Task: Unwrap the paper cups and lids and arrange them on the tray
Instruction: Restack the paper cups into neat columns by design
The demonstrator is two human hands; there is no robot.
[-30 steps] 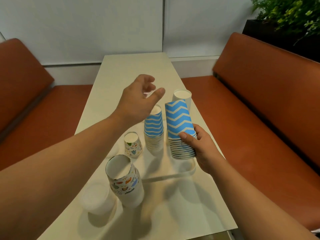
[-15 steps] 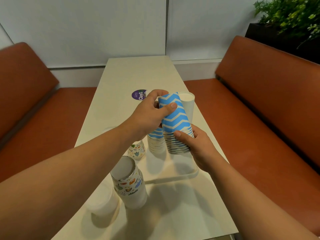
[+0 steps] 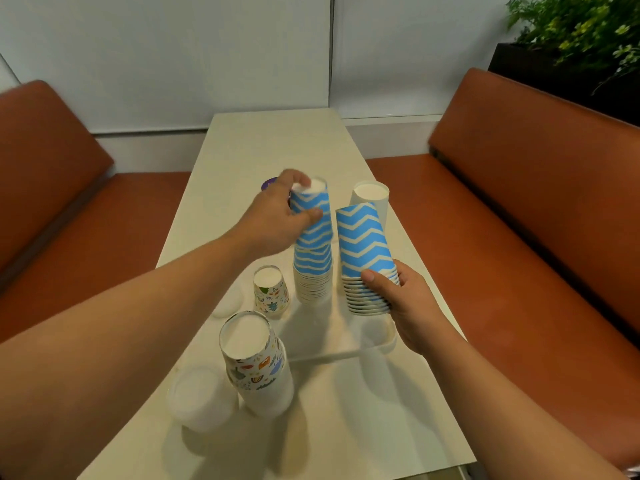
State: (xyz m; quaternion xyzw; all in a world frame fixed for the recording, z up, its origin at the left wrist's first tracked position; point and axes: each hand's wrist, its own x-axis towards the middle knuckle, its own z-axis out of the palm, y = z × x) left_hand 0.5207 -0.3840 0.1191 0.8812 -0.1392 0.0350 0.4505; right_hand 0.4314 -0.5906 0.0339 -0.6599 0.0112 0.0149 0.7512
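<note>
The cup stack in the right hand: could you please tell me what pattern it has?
Blue and white zigzag stripes on the cup stack, clearest in the head view.

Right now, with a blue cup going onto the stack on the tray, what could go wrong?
The left hand holds a blue cup atop the tall tray stack; a sideways push might topple it onto the small patterned cup. The right hand holds its own stack only near the rims, so cups might slip.

L hand grips top blue cup | R hand holds blue stack | tray below
</note>
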